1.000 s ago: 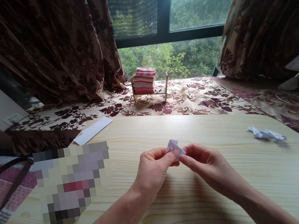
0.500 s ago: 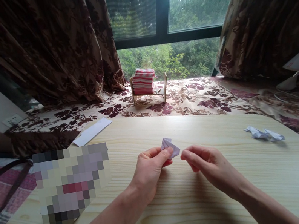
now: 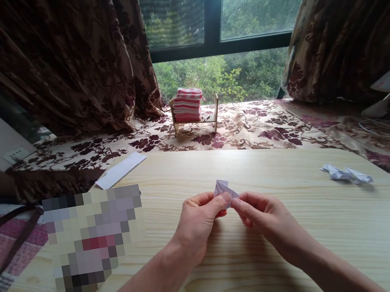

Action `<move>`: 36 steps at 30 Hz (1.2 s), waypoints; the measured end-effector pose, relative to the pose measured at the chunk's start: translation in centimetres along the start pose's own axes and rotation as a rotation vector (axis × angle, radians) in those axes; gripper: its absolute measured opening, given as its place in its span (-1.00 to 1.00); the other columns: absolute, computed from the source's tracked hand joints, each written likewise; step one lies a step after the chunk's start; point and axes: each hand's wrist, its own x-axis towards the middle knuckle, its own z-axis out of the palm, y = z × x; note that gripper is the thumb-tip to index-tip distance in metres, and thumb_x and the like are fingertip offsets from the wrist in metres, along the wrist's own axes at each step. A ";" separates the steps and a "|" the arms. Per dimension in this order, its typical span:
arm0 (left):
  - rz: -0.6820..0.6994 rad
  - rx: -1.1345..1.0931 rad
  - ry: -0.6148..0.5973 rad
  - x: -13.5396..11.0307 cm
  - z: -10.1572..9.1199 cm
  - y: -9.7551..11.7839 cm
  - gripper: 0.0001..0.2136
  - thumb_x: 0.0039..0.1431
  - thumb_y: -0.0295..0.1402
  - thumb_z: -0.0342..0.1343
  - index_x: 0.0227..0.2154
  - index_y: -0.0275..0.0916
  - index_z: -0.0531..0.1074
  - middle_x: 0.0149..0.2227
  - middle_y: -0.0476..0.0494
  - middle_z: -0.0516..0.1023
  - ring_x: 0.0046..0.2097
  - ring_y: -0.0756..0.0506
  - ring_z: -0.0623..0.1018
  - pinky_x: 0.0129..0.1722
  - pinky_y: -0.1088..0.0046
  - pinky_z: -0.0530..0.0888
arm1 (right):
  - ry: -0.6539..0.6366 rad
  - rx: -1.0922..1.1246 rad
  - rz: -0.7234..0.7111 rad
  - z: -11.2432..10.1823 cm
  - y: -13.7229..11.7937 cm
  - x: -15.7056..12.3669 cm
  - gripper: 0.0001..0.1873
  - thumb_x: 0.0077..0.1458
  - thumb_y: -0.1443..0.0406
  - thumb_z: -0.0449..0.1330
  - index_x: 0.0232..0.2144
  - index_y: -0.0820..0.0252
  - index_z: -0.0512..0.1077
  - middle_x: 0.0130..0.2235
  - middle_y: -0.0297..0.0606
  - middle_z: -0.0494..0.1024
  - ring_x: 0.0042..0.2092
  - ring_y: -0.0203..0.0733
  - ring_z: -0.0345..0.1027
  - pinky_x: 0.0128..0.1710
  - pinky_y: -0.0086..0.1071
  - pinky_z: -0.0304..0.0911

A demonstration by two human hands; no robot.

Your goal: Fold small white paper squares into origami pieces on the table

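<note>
A small folded piece of pale paper [image 3: 223, 188] is held just above the light wooden table [image 3: 306, 227], near its middle. My left hand [image 3: 198, 220] pinches its left side between thumb and fingers. My right hand [image 3: 266, 216] has its fingers closed together at the paper's right edge, touching it. Both forearms reach in from the bottom of the view.
Two folded paper pieces [image 3: 345, 174] lie at the table's right. A white paper strip [image 3: 121, 170] lies at the far left edge, and a blurred patch covers the left part. Behind are a flowered cloth, a small wooden rack with striped cloths [image 3: 189, 109], curtains and a window.
Half a second ago my right hand had let go and sat apart from the paper; now it is back on the paper's right edge. The left hand kept its hold.
</note>
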 end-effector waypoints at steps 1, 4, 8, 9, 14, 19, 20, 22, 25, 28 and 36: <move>-0.006 -0.008 0.007 0.0 0.0 0.0 -0.84 -0.14 -0.29 0.31 -0.51 -0.29 0.59 -0.49 -0.08 0.55 -0.34 -0.02 0.39 -0.23 0.45 0.29 | 0.003 0.024 0.011 0.1 0.1 0.0 -0.59 -0.02 -0.01 0.21 -0.56 0.22 0.35 -0.61 -0.44 0.20 -0.53 -0.37 0.00 -0.54 -0.46 -0.04; -0.014 -0.018 0.019 0.0 0.0 0.2 -0.82 -0.16 -0.28 0.32 -0.52 -0.30 0.58 -0.49 -0.08 0.53 -0.38 0.00 0.37 -0.26 0.45 0.29 | 0.014 0.087 0.025 0.4 0.3 0.0 -0.60 -0.06 -0.01 0.24 -0.53 0.22 0.37 -0.60 -0.43 0.22 -0.53 -0.37 0.00 -0.54 -0.46 -0.03; -0.002 0.002 0.030 0.0 0.0 0.5 -0.80 -0.15 -0.27 0.31 -0.52 -0.33 0.56 -0.50 -0.08 0.49 -0.38 0.00 0.37 -0.28 0.44 0.29 | 0.037 0.156 0.017 0.4 0.3 0.0 -0.63 -0.07 0.03 0.27 -0.53 0.24 0.39 -0.59 -0.43 0.23 -0.53 -0.38 0.01 -0.53 -0.47 -0.02; -0.003 0.008 0.035 0.0 0.0 0.5 -0.80 -0.16 -0.27 0.31 -0.53 -0.33 0.55 -0.52 -0.07 0.48 -0.40 0.01 0.36 -0.29 0.45 0.29 | 0.044 0.167 0.016 0.4 0.3 0.0 -0.64 -0.06 0.04 0.27 -0.53 0.24 0.40 -0.59 -0.43 0.23 -0.53 -0.38 0.01 -0.53 -0.47 -0.02; 0.012 0.058 0.060 -0.1 0.1 0.5 -0.77 -0.16 -0.26 0.30 -0.67 -0.32 0.45 -0.63 0.01 0.36 -0.47 0.04 0.29 -0.36 0.46 0.22 | 0.056 0.160 0.018 0.3 0.4 0.1 -0.65 -0.05 0.05 0.26 -0.56 0.22 0.37 -0.61 -0.45 0.21 -0.53 -0.38 -0.01 -0.54 -0.47 -0.04; -0.003 0.071 0.021 -0.2 0.1 0.5 -0.74 -0.15 -0.26 0.29 -0.70 -0.31 0.40 -0.64 0.02 0.34 -0.48 0.04 0.28 -0.38 0.48 0.20 | 0.034 0.090 -0.054 0.4 0.0 0.0 -0.67 -0.04 0.05 0.22 -0.56 0.19 0.35 -0.58 -0.43 0.24 -0.52 -0.35 0.03 -0.52 -0.46 0.02; -0.014 0.069 0.009 -0.3 0.1 0.5 -0.75 -0.15 -0.26 0.29 -0.70 -0.31 0.41 -0.64 0.01 0.35 -0.48 0.03 0.29 -0.38 0.47 0.21 | 0.033 0.074 -0.075 0.4 -0.2 -0.1 -0.69 -0.03 0.06 0.21 -0.54 0.19 0.36 -0.56 -0.41 0.26 -0.50 -0.33 0.06 -0.50 -0.45 0.05; -0.028 0.067 -0.012 -0.3 0.1 0.5 -0.79 -0.15 -0.28 0.29 -0.66 -0.31 0.44 -0.61 0.00 0.37 -0.47 0.03 0.31 -0.37 0.47 0.22 | 0.044 0.052 -0.102 0.3 -0.3 -0.1 -0.71 -0.03 0.08 0.21 -0.52 0.18 0.37 -0.52 -0.39 0.31 -0.48 -0.32 0.10 -0.47 -0.44 0.09; 0.002 0.074 -0.010 -0.2 0.1 0.7 -0.83 -0.14 -0.29 0.28 -0.60 -0.31 0.50 -0.59 0.00 0.39 -0.46 0.03 0.30 -0.36 0.47 0.24 | 0.052 0.022 -0.095 0.1 -0.2 -0.2 -0.70 0.00 0.06 0.19 -0.51 0.18 0.36 -0.54 -0.40 0.28 -0.50 -0.32 0.06 -0.51 -0.43 0.05; 0.031 0.080 0.024 0.0 0.0 0.8 -0.83 -0.13 -0.28 0.28 -0.58 -0.31 0.52 -0.57 -0.01 0.41 -0.46 0.03 0.30 -0.36 0.47 0.24 | 0.041 -0.014 -0.095 0.0 0.0 -0.2 -0.66 0.05 0.04 0.14 -0.53 0.18 0.35 -0.58 -0.41 0.22 -0.51 -0.32 0.05 -0.51 -0.42 0.04; 0.014 0.067 -0.016 -0.1 0.0 0.6 -0.85 -0.12 -0.31 0.28 -0.56 -0.31 0.52 -0.56 -0.01 0.41 -0.44 0.04 0.30 -0.34 0.48 0.25 | 0.061 -0.038 -0.151 0.2 -0.4 -0.1 -0.68 0.04 0.08 0.16 -0.58 0.18 0.34 -0.58 -0.41 0.25 -0.49 -0.33 0.09 -0.50 -0.45 0.07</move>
